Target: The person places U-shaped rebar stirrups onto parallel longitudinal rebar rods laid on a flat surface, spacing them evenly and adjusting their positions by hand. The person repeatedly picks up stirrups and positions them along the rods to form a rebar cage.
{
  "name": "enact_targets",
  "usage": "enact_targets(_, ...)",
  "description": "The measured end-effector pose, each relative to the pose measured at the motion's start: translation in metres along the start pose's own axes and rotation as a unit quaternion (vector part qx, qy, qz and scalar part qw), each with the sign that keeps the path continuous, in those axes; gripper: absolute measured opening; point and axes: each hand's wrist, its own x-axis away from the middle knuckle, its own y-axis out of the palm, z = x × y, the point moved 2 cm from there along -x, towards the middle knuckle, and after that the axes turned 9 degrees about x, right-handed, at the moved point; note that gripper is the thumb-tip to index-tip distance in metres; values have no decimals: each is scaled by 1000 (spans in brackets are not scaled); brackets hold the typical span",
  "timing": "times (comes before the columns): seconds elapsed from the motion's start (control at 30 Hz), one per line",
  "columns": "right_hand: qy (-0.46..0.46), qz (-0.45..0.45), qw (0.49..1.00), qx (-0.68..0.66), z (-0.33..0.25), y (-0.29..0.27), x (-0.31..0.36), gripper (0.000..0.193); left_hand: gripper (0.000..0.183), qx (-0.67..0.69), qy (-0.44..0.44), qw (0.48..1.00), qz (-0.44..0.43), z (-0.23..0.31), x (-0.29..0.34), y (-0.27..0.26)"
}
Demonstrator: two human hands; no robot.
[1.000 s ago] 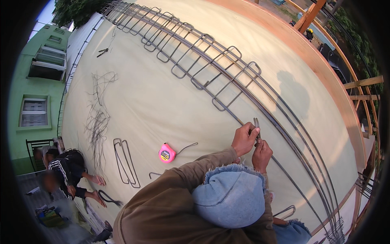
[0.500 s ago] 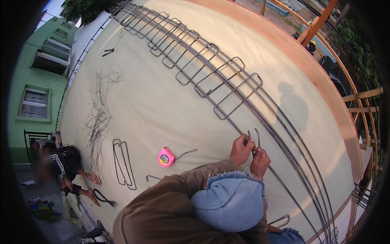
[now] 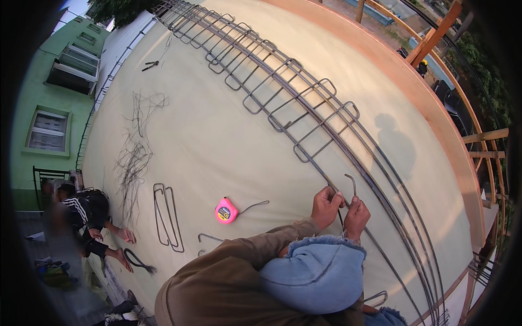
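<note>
Right of centre in the frame, we see the hooked rod (image 3: 354, 186) upright in the right hand (image 3: 356, 218), its bent tip toward the upper left. The right fingers close around its shaft, seemingly to keep the hook clear above the thumb. The left hand (image 3: 326, 208) is just beside it, fingers bunched narrow on the line of a long bar (image 3: 321, 173); we cannot tell what, if anything, they grip. Both hands are close together, perhaps for fine control of thin metal.

Toward the upper left, rectangular loops (image 3: 295, 149) sit crosswise along the bars, spaced out as if to leave gaps between them. Left of the hands, a pink tape measure (image 3: 225, 211) lies on the pale sheet (image 3: 255, 168), probably to be within reach. Loose loops (image 3: 157, 212) lie farther left, below tangled wire (image 3: 130, 163).
</note>
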Motion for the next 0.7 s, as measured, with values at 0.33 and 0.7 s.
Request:
enact_targets(0.33, -27, -47, 993, -104, -18, 4, -6, 42, 22, -22, -4, 1000, 6, -2, -24, -4)
enact_targets(0.7, 30, -114, 984, -133, -9, -19, 2, 41, 36, -247, 106, 963, -10, 0, -40, -39)
